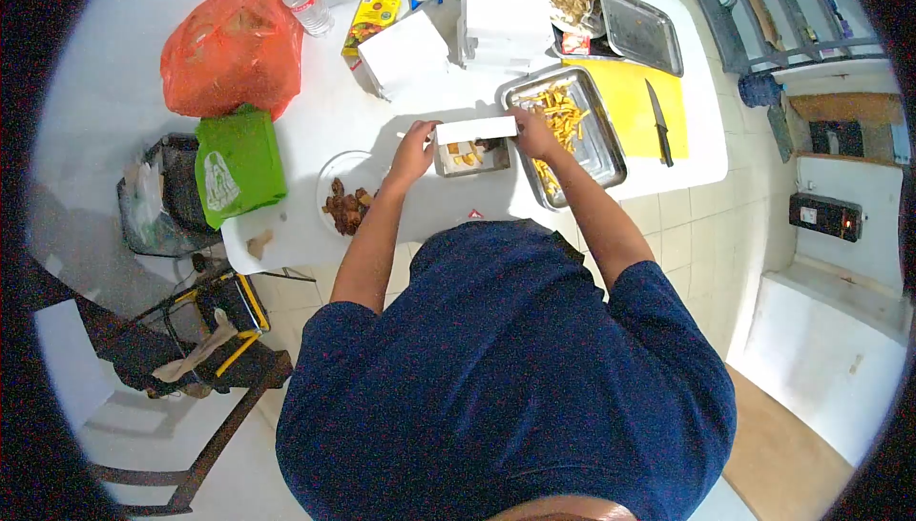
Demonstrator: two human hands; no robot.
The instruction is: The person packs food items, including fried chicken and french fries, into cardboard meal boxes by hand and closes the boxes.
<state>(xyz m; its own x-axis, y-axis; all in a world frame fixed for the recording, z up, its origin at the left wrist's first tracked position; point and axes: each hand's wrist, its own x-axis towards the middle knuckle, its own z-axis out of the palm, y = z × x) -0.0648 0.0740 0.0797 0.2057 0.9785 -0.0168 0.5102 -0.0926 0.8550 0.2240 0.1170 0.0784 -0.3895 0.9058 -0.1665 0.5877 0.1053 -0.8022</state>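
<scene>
A small white box (474, 130) with its lid partly raised stands on the white table; fries and some brown food show inside. My left hand (414, 153) grips the box's left side, fingers closed at the lid's edge. On the other side my right hand (534, 134) holds the lid's right corner, close to the metal tray (611, 154) of fries (563, 120). A plate (327, 177) with dark brown meat pieces (345, 206) lies beside my left forearm.
Behind are white boxes (501, 20), a white carton (405, 52), a yellow packet (374, 17) and a bottle (305, 6). Red (234, 49) and green (240, 163) bags lie left. A knife (658, 120) rests on the yellow board (634, 92) at right, below a metal tray (641, 30).
</scene>
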